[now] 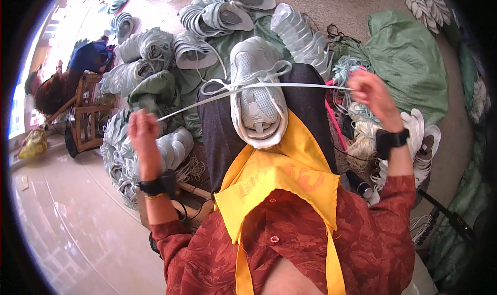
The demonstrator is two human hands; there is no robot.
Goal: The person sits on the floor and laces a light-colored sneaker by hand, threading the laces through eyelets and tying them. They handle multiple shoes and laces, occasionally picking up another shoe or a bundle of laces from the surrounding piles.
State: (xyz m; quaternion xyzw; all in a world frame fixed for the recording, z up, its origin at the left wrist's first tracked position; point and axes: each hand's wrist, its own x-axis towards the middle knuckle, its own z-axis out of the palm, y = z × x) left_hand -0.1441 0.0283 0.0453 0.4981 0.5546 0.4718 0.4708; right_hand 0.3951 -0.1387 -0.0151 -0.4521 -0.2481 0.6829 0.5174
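A pale grey and white sneaker (257,106) with mesh panels rests on my lap, between my thighs. Its white shoelace (300,84) is drawn out nearly straight across the shoe to both sides, and loose loops of lace lie over the upper. Off to the left of the shoe, my left hand (143,138) has its fingers closed on one end of the lace. My right hand (371,95), somewhat higher and to the right, pinches the other end. Both hands are slightly blurred, and the lace tips inside the fingers are hidden.
Rows of nested shoe uppers (220,18) surround my knees at the front and left. Bundled laces (357,108) lie beside my right knee, near a green sack (406,62). A wooden chair (88,113) stands at left. My yellow apron (279,186) covers my lap.
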